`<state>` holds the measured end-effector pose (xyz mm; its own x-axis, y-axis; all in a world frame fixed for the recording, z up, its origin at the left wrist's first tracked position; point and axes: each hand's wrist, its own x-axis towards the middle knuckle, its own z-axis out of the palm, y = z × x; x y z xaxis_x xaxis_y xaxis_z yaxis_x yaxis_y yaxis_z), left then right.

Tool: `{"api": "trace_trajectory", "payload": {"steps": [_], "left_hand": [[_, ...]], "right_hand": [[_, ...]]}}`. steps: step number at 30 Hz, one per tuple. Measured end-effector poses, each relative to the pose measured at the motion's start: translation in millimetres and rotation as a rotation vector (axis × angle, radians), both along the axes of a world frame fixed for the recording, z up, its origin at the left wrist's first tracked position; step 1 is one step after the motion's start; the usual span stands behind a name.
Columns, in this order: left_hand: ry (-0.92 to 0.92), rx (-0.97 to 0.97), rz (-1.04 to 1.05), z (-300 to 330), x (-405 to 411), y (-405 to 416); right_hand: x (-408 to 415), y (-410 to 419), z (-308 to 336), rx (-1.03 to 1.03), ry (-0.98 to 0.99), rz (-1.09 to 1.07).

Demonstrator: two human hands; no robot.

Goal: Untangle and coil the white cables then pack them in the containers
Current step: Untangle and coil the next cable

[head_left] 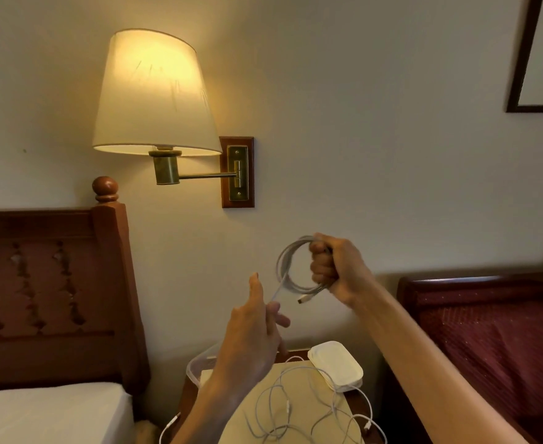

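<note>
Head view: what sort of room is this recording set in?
Probably a hotel or guest bedroom: a carved wooden headboard over a white mattress, a lit swing-arm wall lamp, and a second red upholstered headboard at right.

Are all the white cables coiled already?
No: the right hand grips one coil, but loose cables lie tangled on the stand below.

White cables [291, 270], cream lampshade [154, 91], reddish-brown headboard [49, 283] — dark red dotted upholstery [494, 341], white lids [335, 363]
</note>
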<state>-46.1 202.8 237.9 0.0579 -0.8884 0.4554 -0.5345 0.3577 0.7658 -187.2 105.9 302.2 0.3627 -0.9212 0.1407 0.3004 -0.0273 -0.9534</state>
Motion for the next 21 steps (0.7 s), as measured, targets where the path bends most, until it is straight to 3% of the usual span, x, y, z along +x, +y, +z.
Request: {"api": "trace_trajectory", "payload": {"steps": [2, 5, 7, 10, 13, 18, 21], "left_hand": [[0.134, 0.050, -0.081, -5, 1, 8], [0.321, 0.287, -0.123, -8, 11, -8], [0.227, 0.355, -0.136, -8, 18, -18], [0.073, 0.157, -0.163, 2, 27, -22], [0.345, 0.062, -0.318, 6, 31, -31], [0.903, 0.203, -0.617, 8, 26, -37], [0.872, 0.260, -0.514, 17, 22, -37]], "right_hand": [[-4, -4, 2, -0.011, 0.029, -0.020], [1, 1, -3, -0.037, 0.100, 0.037], [5, 5, -6, -0.040, 0.120, 0.093], [6, 7, -5, -0.040, 0.120, 0.137], [7, 7, -8, -0.032, 0.106, 0.159], [11, 9, -10, -0.101, 0.188, 0.190], [14, 11, -13, -0.148, 0.250, 0.209]]}}
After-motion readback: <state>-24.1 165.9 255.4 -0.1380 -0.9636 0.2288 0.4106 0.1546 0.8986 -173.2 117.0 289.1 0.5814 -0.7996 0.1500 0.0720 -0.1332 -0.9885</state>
